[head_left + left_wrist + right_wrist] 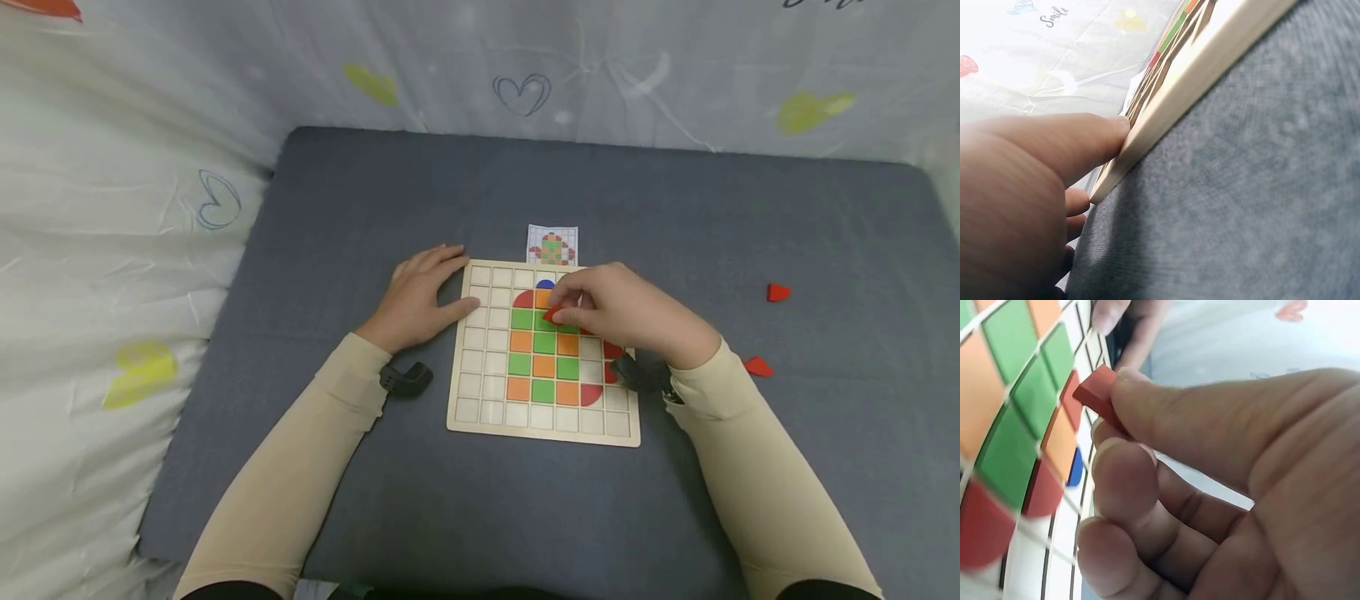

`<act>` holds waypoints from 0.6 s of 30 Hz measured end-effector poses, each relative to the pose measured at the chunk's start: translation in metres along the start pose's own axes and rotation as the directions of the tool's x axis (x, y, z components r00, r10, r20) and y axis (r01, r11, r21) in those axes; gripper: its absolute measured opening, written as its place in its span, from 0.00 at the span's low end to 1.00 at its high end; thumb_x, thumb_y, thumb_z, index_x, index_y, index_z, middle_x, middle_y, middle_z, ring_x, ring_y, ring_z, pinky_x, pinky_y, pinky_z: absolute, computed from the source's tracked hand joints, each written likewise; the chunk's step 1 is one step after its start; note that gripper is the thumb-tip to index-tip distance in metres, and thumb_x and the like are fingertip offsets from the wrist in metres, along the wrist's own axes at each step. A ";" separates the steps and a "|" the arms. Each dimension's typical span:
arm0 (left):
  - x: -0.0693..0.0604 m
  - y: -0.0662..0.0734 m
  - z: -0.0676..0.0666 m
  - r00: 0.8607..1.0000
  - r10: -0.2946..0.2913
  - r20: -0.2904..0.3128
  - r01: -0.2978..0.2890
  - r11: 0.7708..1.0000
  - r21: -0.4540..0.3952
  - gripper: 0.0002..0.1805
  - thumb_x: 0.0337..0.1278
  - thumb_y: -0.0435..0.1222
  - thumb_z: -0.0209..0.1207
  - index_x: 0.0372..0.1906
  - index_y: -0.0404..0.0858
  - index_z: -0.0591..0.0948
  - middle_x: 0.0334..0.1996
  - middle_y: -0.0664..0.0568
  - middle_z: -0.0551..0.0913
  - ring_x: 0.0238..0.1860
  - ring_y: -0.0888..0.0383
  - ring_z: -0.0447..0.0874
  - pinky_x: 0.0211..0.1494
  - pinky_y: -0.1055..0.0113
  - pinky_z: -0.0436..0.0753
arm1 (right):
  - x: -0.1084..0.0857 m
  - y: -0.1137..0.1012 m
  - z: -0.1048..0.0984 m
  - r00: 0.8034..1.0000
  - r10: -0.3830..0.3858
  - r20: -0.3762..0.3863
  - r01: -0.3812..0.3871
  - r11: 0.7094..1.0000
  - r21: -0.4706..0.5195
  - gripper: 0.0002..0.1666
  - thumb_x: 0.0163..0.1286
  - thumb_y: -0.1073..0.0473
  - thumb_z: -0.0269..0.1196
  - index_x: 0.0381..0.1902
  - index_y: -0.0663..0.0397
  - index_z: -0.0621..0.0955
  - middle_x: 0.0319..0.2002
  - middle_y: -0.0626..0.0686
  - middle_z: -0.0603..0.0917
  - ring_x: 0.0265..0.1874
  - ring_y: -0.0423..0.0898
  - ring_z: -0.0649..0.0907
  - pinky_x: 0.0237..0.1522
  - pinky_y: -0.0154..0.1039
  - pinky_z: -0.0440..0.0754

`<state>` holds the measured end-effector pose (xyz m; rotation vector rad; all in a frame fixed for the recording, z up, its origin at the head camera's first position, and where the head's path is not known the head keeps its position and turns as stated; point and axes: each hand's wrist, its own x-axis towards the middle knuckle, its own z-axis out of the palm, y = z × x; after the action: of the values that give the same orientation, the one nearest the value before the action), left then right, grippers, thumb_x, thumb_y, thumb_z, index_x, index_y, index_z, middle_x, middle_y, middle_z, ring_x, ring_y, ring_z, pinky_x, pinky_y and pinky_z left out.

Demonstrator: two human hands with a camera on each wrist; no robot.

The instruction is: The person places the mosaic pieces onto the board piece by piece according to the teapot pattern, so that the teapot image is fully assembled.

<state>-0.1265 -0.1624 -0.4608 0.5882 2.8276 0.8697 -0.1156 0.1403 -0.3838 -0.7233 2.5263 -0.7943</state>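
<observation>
A square wooden grid board point(480, 429) lies on the grey table, with green, orange, red and blue tiles set in its cells. My right hand point(626, 312) pinches a small red tile point(1100, 390) between thumb and index finger, over the board's upper part. That tile has a pointed end and is held tilted, apart from the cells. My left hand point(420, 296) rests at the board's upper left, fingers spread, the thumb touching the left rim as the left wrist view shows. My right hand and wrist hide some cells on the right.
A small printed pattern card point(552, 242) lies against the board's far edge. Two loose red tiles, one farther back point(778, 292) and one nearer point(758, 367), sit on the grey tabletop point(420, 508) to the right. A pale printed curtain point(450, 50) hangs behind and at the left.
</observation>
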 end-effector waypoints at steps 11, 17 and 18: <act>0.000 0.000 -0.001 1.000 -0.007 0.015 0.007 1.000 0.009 0.39 0.71 0.56 0.63 0.79 0.41 0.70 0.82 0.49 0.62 0.84 0.48 0.51 0.83 0.44 0.50 | 0.022 -0.013 0.026 0.992 -0.124 0.004 0.124 0.992 0.015 0.06 0.74 0.61 0.69 0.45 0.48 0.91 0.40 0.44 0.88 0.32 0.43 0.80 0.39 0.41 0.80; 0.001 0.000 0.000 1.000 -0.004 0.015 0.004 1.000 0.008 0.39 0.72 0.55 0.63 0.79 0.41 0.70 0.82 0.49 0.62 0.84 0.48 0.51 0.83 0.43 0.50 | 0.027 -0.022 0.036 0.994 -0.108 0.009 0.108 0.994 0.035 0.04 0.73 0.58 0.70 0.41 0.43 0.91 0.35 0.40 0.90 0.26 0.42 0.79 0.33 0.41 0.78; 0.001 -0.001 0.000 1.000 -0.002 0.013 0.002 1.000 0.009 0.39 0.72 0.55 0.63 0.79 0.41 0.70 0.82 0.49 0.62 0.84 0.48 0.51 0.83 0.43 0.50 | 0.027 -0.024 0.037 0.995 -0.104 0.009 0.103 0.994 0.037 0.04 0.73 0.58 0.70 0.41 0.43 0.91 0.35 0.39 0.90 0.25 0.42 0.79 0.32 0.41 0.78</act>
<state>-0.1279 -0.1625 -0.4609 0.5894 2.8214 0.8505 -0.1096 0.0927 -0.4033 -0.8500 2.4749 -0.8662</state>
